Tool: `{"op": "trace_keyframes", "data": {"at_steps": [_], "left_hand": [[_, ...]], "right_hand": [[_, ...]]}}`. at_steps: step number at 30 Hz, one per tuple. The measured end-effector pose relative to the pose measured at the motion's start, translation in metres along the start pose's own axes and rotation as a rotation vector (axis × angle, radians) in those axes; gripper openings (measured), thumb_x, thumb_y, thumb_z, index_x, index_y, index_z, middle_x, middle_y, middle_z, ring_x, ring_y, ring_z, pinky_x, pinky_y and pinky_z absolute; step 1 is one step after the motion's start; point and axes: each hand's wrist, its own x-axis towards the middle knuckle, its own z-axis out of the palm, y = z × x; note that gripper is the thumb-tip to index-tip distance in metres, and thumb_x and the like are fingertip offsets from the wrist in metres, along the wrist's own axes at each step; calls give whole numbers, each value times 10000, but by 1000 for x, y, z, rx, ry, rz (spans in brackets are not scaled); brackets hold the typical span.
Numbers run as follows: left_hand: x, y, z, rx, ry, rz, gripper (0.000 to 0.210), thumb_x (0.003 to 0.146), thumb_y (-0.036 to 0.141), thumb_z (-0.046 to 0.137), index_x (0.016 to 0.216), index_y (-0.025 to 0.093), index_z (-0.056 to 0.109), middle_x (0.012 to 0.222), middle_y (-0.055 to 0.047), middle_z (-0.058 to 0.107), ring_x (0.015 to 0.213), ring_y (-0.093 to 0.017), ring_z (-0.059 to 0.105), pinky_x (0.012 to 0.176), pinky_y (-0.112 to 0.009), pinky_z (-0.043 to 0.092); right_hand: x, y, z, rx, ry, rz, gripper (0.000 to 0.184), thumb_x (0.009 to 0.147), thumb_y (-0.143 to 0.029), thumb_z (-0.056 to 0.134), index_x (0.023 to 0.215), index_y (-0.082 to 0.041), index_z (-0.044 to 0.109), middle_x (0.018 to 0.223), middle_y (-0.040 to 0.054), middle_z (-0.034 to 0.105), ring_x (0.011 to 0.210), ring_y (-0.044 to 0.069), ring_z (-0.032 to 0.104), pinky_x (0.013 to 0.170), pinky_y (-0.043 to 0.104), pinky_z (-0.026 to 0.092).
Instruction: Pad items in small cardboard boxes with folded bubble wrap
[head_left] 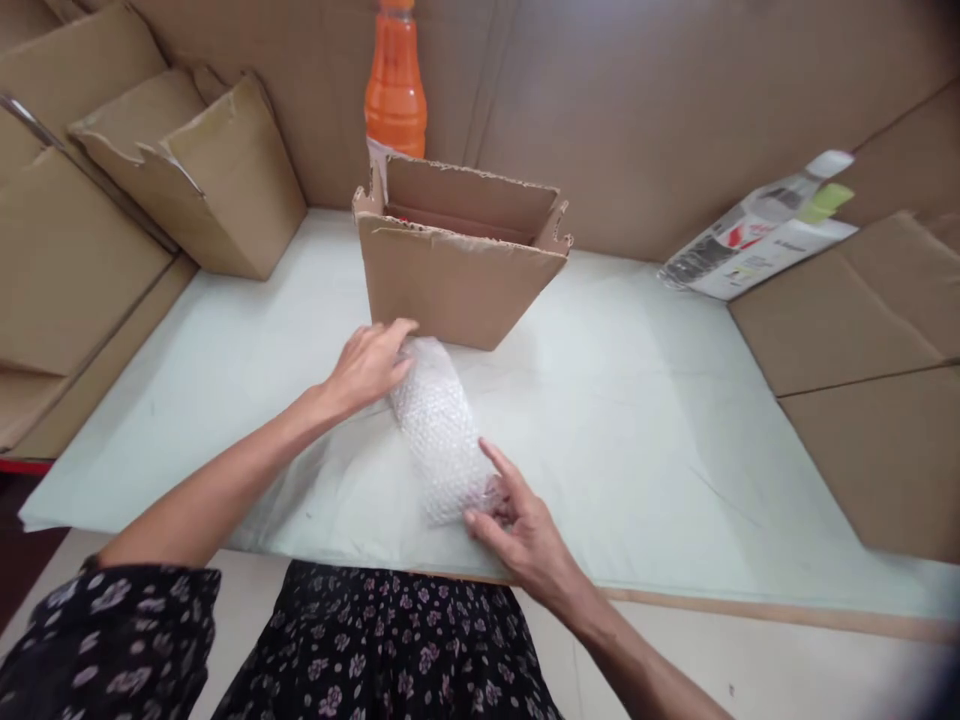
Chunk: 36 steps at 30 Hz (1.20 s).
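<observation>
A strip of clear bubble wrap (441, 430) lies slantwise on the pale table cover, its far end close to the front of an open cardboard box (457, 280). My left hand (373, 362) holds the far left corner, fingers curled over it and thumb at its edge. At the near end, my right hand (517, 520) grips the right corner between thumb and bent fingers, the index finger stretched along the side. Whether anything is wrapped inside cannot be made out. Something red shows slightly within the box.
An orange bottle (396, 90) stands behind the box. Notched cardboard boxes (225, 180) are at the left. On the right, a clear bottle (757, 220) and a white packet (780, 258) lean by more cardboard (862, 400). The pale cover (637, 450) ends at the near table edge.
</observation>
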Motion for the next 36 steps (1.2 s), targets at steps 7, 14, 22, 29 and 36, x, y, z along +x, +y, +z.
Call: {"op": "trace_keyframes", "data": {"at_steps": [7, 14, 22, 29, 36], "left_hand": [[-68, 3, 1, -196, -108, 325, 561, 822, 71, 469, 1346, 223, 600, 1330, -90, 662, 1288, -272, 567, 1136, -502, 450], [-146, 23, 6, -341, -145, 245, 547, 915, 162, 554, 1456, 222, 497, 1250, -105, 698, 1180, -250, 631, 1039, -450, 521], [-81, 4, 33, -158, -23, -25, 547, 866, 138, 588, 1409, 173, 527, 843, -11, 694, 830, -212, 639, 866, -406, 540], [-117, 20, 25, -50, 172, 214, 465, 941, 244, 611, 1386, 134, 528, 1258, -155, 675, 1150, -297, 612, 966, -463, 516], [-131, 32, 32, -150, 50, 198, 345, 969, 126, 514, 1307, 136, 583, 1051, -89, 757, 899, -224, 672, 836, -399, 550]], "right_hand": [[5, -1, 11, 259, -95, 104, 289, 859, -433, 731, 1048, -218, 766, 917, 42, 693, 657, 124, 583, 570, 264, 486], [16, -12, 9, 574, -105, 151, 456, 865, -489, 741, 1198, -186, 667, 852, 54, 741, 602, 127, 620, 623, 291, 513], [42, 2, 6, -493, 159, -527, 382, 948, -228, 604, 1330, -245, 624, 1304, 129, 682, 1162, 276, 651, 934, 462, 554], [68, 8, 4, -915, 153, -726, 219, 1006, -136, 533, 1097, -197, 723, 1224, 97, 754, 1140, 271, 661, 907, 426, 485], [61, -8, -8, -756, 103, -674, 218, 1053, -237, 493, 1130, -201, 694, 1014, 70, 783, 903, 212, 700, 811, 357, 503]]}}
